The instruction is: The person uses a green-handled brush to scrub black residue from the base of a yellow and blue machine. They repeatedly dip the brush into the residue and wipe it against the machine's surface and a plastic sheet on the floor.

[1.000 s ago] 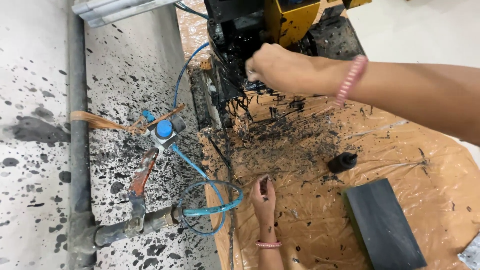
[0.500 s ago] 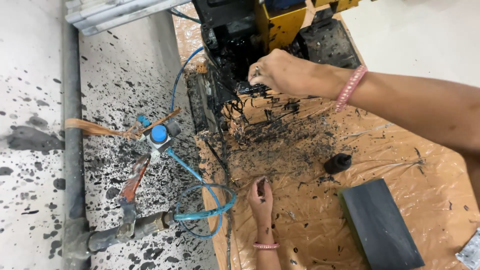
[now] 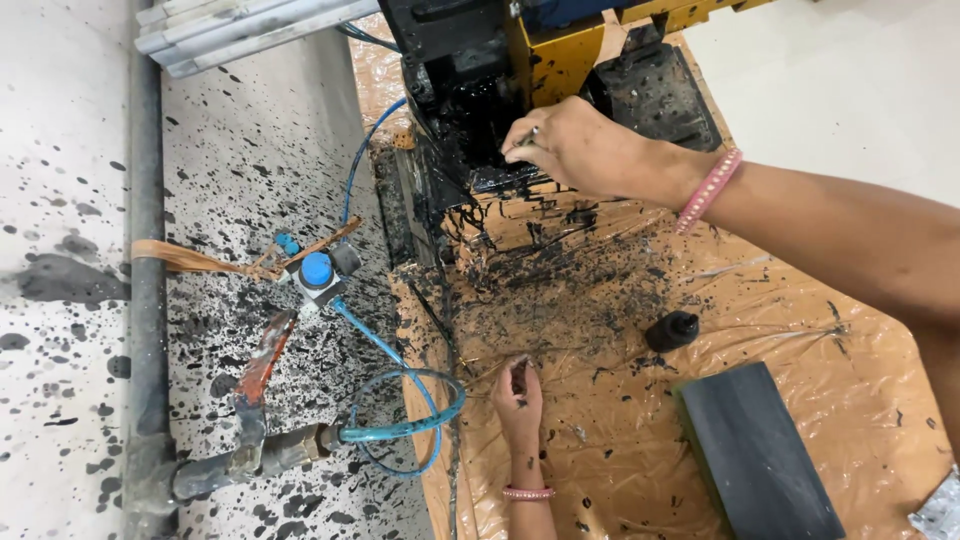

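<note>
My right hand (image 3: 585, 150) reaches across to the ink-smeared black and yellow machine (image 3: 480, 70). Its fingers pinch a small thin pale tool (image 3: 527, 134) against the machine's black front. A pink beaded bracelet (image 3: 706, 190) sits on that wrist. My left hand (image 3: 520, 398) rests low on the orange-brown plastic sheet (image 3: 800, 300), fingers together and stained black. Something dark shows at its fingertips, and I cannot tell whether it is ink or a held piece. A second bracelet (image 3: 527, 492) is on that wrist.
A small black cap (image 3: 670, 330) and a dark rectangular block (image 3: 755, 455) lie on the sheet, right of my left hand. On the ink-spattered wall side, a blue-buttoned valve (image 3: 318, 270), blue tubing (image 3: 410, 405) and a grey pipe (image 3: 145, 260) run along the left.
My right hand has shifted slightly along the machine's black front, still pinching. My left hand stays in the same place on the sheet. The view has moved a little.
</note>
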